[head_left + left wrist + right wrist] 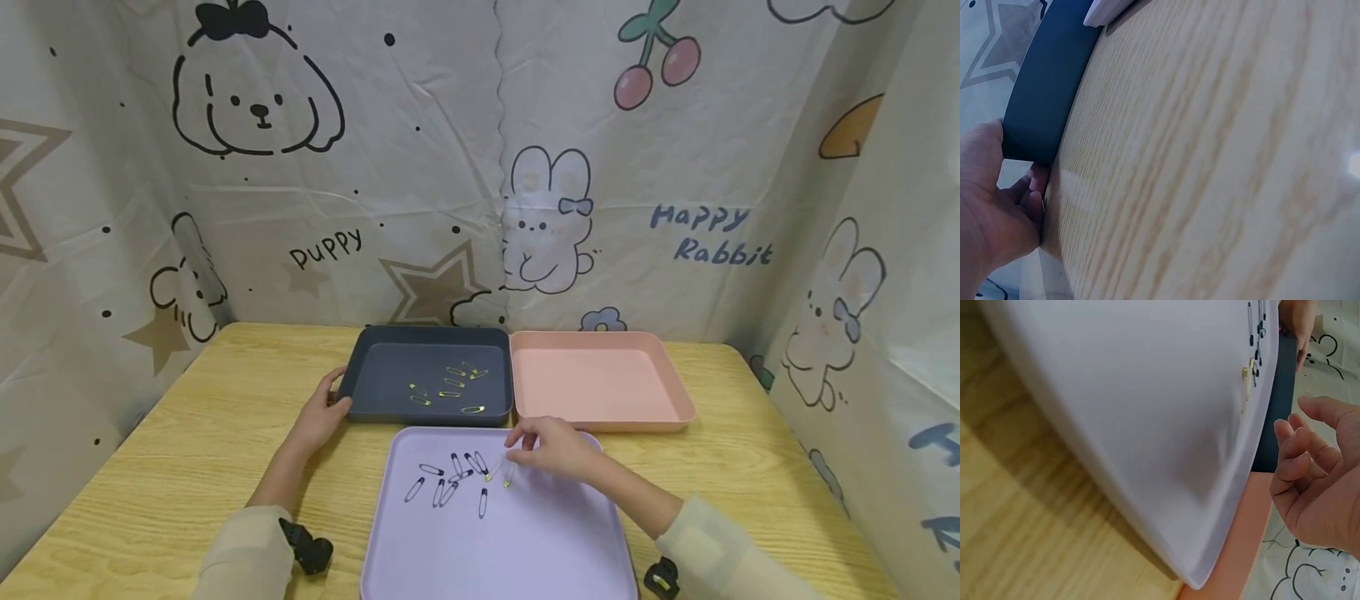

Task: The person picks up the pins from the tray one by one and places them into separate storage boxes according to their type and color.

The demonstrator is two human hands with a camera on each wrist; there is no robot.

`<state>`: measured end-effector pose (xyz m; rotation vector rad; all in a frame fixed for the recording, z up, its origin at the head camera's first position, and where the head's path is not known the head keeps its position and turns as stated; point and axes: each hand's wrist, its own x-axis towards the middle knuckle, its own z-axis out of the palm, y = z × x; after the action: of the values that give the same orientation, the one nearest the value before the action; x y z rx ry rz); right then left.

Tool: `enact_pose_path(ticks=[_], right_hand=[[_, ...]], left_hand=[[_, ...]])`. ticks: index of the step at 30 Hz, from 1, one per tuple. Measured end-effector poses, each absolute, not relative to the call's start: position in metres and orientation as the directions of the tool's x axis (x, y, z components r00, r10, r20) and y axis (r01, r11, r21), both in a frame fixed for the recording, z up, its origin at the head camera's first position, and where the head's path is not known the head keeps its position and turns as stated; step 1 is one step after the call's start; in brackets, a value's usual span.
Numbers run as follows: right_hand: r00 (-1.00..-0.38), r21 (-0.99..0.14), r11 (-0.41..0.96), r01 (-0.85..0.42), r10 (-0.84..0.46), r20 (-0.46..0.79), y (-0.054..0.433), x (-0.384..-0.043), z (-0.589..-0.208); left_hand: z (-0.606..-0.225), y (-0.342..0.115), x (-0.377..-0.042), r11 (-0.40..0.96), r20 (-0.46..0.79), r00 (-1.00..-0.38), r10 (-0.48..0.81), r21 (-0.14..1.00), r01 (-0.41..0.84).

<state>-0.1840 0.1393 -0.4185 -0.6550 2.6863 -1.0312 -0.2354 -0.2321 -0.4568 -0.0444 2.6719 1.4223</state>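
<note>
My left hand [318, 419] holds the dark blue tray [390, 357] by its near left corner; in the left wrist view the thumb lies at the rim and the fingers curl by the side wall. Several gold safety pins [449, 394] lie in that tray. Over the far right part of the lavender tray [495, 558] hovers my right hand [553, 450], fingers loosely bent, thumb apart from them, nothing between. Just below its fingertips are gold safety pins [509, 476]. To their left, several black safety pins [483, 503] lie scattered.
A pink tray [600, 379] stands against the dark blue tray's right side, behind the lavender one. All three rest on a wooden table [187, 467]. A printed cloth [420, 167] hangs behind and along both sides.
</note>
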Motion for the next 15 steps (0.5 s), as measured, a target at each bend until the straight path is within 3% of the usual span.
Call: enact_pose_path(ticks=[15], right_hand=[[-0.853,-0.566,0.707,-0.425,-0.521,-0.010,0.142,-0.182,-0.434]], left_hand=[[-0.457,-0.233,-0.235,0.553,-0.114,-0.993,0.034,0.829,-0.077]])
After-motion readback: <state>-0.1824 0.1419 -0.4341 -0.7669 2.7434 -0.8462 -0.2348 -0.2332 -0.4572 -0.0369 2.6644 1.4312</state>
